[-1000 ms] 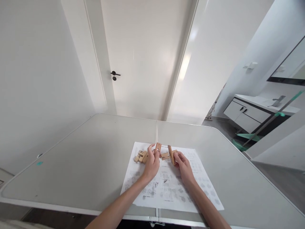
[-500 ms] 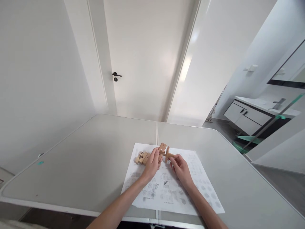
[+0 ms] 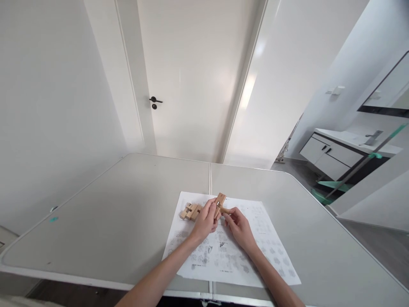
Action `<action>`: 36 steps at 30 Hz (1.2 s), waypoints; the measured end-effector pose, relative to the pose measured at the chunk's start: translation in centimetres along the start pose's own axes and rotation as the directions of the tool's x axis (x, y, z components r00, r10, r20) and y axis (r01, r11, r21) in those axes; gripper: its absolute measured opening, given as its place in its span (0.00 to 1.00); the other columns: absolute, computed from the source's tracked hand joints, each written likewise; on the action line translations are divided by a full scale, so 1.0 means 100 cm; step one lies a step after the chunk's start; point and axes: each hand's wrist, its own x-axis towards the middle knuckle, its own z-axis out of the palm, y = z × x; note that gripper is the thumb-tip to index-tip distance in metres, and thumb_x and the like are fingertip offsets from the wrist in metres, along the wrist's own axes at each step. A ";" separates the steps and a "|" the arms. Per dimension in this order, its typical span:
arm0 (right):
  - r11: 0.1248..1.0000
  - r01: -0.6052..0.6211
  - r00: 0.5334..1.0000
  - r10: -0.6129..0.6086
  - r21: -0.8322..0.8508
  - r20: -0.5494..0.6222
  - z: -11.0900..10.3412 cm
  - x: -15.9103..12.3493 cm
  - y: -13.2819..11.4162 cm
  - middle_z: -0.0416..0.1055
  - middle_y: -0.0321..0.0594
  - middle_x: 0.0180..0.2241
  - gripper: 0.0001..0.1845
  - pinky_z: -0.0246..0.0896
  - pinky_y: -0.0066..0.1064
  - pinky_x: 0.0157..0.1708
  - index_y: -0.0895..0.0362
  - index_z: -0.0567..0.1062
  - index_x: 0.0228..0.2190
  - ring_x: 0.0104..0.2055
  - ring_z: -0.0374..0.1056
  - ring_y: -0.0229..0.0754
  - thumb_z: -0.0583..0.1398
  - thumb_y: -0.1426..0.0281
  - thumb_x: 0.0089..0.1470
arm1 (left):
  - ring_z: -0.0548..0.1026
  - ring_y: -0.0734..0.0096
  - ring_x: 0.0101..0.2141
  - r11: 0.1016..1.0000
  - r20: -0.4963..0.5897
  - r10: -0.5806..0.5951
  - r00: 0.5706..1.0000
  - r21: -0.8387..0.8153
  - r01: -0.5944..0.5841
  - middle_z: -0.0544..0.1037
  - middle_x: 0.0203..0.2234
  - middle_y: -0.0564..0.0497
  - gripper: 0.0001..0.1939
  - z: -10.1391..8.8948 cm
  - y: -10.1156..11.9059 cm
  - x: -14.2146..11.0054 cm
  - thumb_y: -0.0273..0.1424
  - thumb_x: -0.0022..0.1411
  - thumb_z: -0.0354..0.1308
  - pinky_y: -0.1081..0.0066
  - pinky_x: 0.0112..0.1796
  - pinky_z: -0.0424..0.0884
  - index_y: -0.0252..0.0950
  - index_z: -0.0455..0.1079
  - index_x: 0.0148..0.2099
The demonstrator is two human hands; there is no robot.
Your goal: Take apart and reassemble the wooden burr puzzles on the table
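My left hand (image 3: 206,216) is closed around a notched wooden block (image 3: 220,198), whose upper end sticks out past the fingers. Between thumb and fingers, my right hand (image 3: 238,226) pinches a smaller wooden piece (image 3: 225,210) that meets the block's right side. Whether the two pieces are joined cannot be told, as fingers cover part of them. Just left of my left hand, more notched wooden blocks (image 3: 191,211) lie together on a printed paper sheet (image 3: 262,260). Both hands are above the sheet.
The sheet lies across the seam of a grey folding table (image 3: 105,213). Beyond the table's far edge is a white door (image 3: 198,85) with a black handle (image 3: 155,100). A washbasin cabinet (image 3: 332,153) and a green-and-grey pole (image 3: 361,164) stand at the right.
My right hand has moved slightly left, bringing its wooden piece against the block in my left hand. The block has turned a little; its upper end now leans further right.
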 end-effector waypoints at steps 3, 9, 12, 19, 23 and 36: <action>1.000 0.018 1.000 -0.018 -0.002 -0.003 0.000 0.000 0.000 0.74 0.36 0.25 0.23 0.60 0.32 0.28 0.53 0.72 0.34 0.26 0.67 0.43 0.62 0.46 0.59 | 0.51 0.85 0.13 1.000 0.004 0.010 1.000 0.022 -0.010 0.62 0.25 0.61 0.26 0.000 0.000 -0.001 0.54 0.71 0.49 0.81 0.13 0.49 0.43 0.62 0.59; 0.997 0.035 0.999 -0.034 -0.069 0.012 0.000 -0.004 -0.004 0.77 0.40 0.29 0.20 0.61 0.33 0.30 0.53 0.71 0.35 0.27 0.68 0.44 0.60 0.48 0.62 | 0.56 0.85 0.11 0.997 0.048 0.011 0.999 0.072 -0.014 0.66 0.24 0.60 0.29 0.000 0.007 -0.003 0.54 0.71 0.51 0.81 0.12 0.54 0.39 0.64 0.62; 0.993 0.051 0.999 -0.051 -0.104 0.005 0.001 -0.006 -0.007 0.76 0.38 0.27 0.20 0.60 0.33 0.28 0.52 0.72 0.35 0.25 0.67 0.43 0.59 0.49 0.64 | 0.60 0.84 0.11 0.997 0.025 0.010 1.000 0.078 -0.012 0.69 0.24 0.59 0.34 0.001 0.011 -0.005 0.54 0.70 0.51 0.80 0.11 0.54 0.38 0.61 0.68; 0.984 0.096 0.995 -0.095 -0.152 0.013 0.003 -0.007 -0.007 0.78 0.41 0.29 0.18 0.62 0.33 0.28 0.53 0.73 0.36 0.25 0.68 0.43 0.58 0.51 0.65 | 0.61 0.80 0.10 0.988 -0.034 0.076 0.997 0.134 -0.071 0.68 0.16 0.61 0.35 0.004 0.021 -0.010 0.53 0.70 0.52 0.79 0.12 0.60 0.39 0.61 0.70; 0.979 0.115 0.993 -0.111 -0.167 0.030 0.003 -0.008 -0.010 0.77 0.40 0.29 0.17 0.62 0.34 0.29 0.52 0.73 0.36 0.25 0.68 0.44 0.57 0.52 0.66 | 0.62 0.80 0.10 0.980 -0.027 0.095 0.995 0.176 -0.089 0.68 0.17 0.59 0.32 0.005 0.021 -0.010 0.53 0.71 0.50 0.79 0.12 0.59 0.37 0.67 0.66; 0.981 0.084 0.996 -0.081 -0.174 0.026 0.002 -0.008 -0.013 0.74 0.37 0.26 0.15 0.60 0.33 0.28 0.52 0.71 0.36 0.24 0.66 0.43 0.56 0.54 0.66 | 0.64 0.80 0.13 0.964 -0.022 0.083 0.996 0.256 -0.075 0.70 0.19 0.59 0.30 0.003 0.013 -0.007 0.49 0.70 0.55 0.79 0.14 0.61 0.41 0.65 0.68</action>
